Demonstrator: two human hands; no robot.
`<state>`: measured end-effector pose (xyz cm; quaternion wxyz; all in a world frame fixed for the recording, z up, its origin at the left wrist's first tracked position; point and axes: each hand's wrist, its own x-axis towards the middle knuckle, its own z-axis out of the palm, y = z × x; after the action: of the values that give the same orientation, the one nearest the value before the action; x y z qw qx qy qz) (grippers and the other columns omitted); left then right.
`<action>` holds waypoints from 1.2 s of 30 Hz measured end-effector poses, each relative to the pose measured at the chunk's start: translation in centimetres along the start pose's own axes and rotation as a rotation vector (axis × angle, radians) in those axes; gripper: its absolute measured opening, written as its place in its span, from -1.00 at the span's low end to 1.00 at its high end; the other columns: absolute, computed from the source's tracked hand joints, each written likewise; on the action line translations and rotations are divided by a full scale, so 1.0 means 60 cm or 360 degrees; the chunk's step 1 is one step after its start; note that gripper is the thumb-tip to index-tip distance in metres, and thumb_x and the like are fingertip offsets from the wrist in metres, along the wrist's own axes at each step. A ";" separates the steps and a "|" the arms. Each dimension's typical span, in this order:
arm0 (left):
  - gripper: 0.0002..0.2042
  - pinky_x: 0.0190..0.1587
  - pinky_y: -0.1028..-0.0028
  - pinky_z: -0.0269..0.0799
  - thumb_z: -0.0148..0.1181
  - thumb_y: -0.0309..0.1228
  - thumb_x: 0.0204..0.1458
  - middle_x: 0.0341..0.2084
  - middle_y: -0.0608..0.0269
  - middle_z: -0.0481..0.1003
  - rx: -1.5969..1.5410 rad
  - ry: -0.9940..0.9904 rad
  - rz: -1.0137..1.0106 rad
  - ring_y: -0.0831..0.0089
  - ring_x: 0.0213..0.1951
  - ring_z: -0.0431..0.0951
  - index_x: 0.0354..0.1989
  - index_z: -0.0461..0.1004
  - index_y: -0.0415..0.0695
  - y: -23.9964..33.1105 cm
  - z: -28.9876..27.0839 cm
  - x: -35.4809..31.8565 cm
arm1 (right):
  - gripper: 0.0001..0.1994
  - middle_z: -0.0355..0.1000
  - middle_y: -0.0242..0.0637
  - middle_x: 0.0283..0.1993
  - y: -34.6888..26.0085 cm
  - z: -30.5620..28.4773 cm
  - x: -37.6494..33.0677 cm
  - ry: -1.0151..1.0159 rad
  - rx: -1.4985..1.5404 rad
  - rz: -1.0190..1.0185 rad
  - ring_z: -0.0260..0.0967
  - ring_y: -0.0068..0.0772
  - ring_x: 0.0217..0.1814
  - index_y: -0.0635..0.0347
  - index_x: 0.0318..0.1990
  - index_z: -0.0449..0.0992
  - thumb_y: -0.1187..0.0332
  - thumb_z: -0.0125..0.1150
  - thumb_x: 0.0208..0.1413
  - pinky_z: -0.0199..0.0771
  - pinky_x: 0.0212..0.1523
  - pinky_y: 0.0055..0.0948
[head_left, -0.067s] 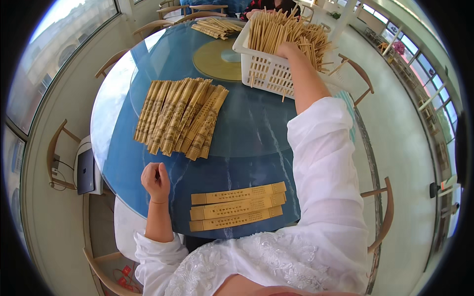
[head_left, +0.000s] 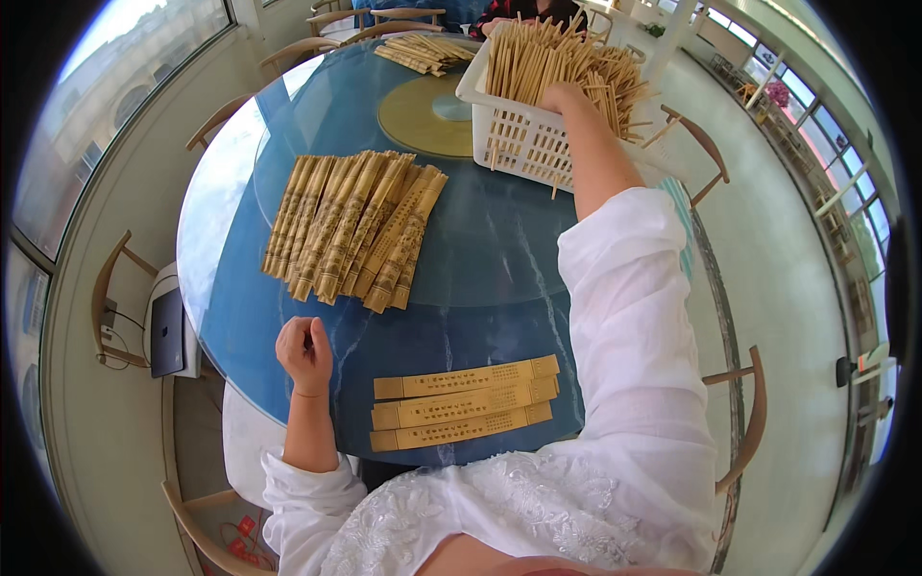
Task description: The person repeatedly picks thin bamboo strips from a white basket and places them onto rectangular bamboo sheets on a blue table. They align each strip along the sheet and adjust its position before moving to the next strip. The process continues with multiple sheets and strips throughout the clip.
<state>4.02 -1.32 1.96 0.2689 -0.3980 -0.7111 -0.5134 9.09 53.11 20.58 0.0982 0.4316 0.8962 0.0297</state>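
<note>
My right hand (head_left: 565, 96) reaches over the near rim of a white plastic basket (head_left: 523, 144) heaped with wooden chopsticks (head_left: 538, 62). Its fingers are hidden among the sticks, so I cannot see whether it grips any. Near the table's left front edge, my left hand (head_left: 304, 350) is loosely curled, with nothing visible in it. Three flat brown paper sleeves (head_left: 466, 403) with dark print lie overlapping in front of me. Beyond my left hand is a pile of filled-looking, printed chopstick sleeves (head_left: 351, 226), laid side by side.
The round table (head_left: 480, 259) has a blue marbled top with a yellow disc (head_left: 413, 115) at its centre. More sleeves (head_left: 423, 53) lie at the far side, near a person in dark red (head_left: 495, 14). Wooden chairs surround the table; a laptop (head_left: 167, 331) stands at the left.
</note>
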 end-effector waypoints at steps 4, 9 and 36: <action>-0.78 -0.60 0.45 0.08 0.14 -0.52 0.14 -0.70 0.27 0.31 -0.0028 -0.0009 -0.0012 0.42 -0.67 0.23 -0.58 0.38 -0.18 0.009 -0.007 0.005 | -0.51 0.50 -0.07 0.10 -0.009 0.005 0.018 -0.0151 0.0126 0.0102 0.47 -0.14 0.13 0.11 0.03 0.62 0.06 0.35 -0.06 0.43 0.08 -0.16; -0.78 -0.61 0.46 0.07 0.16 -0.53 0.12 -0.71 0.28 0.31 -0.0048 -0.0038 0.0052 0.43 -0.68 0.22 -0.58 0.37 -0.18 0.010 -0.009 0.007 | -0.52 0.47 -0.10 0.16 -0.003 0.010 0.034 -0.0253 0.0107 0.0112 0.46 -0.13 0.15 0.11 0.06 0.60 0.08 0.31 0.01 0.42 0.05 -0.10; -0.76 -0.62 0.43 0.07 0.23 -0.58 0.06 -0.76 0.26 0.22 -0.0043 -0.0035 0.0079 0.39 -0.71 0.20 -0.62 0.34 -0.19 0.014 -0.004 0.019 | -0.57 0.53 -0.27 -0.43 -0.005 -0.038 -0.112 0.1566 0.1496 -0.0241 0.43 -0.48 -0.40 0.20 -0.19 0.62 -0.02 0.08 0.27 0.37 -0.32 -0.37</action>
<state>4.11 -1.11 3.37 0.2682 -0.4248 -0.6969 -0.5118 12.51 47.76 23.78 -0.5165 0.3009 0.7820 -0.1767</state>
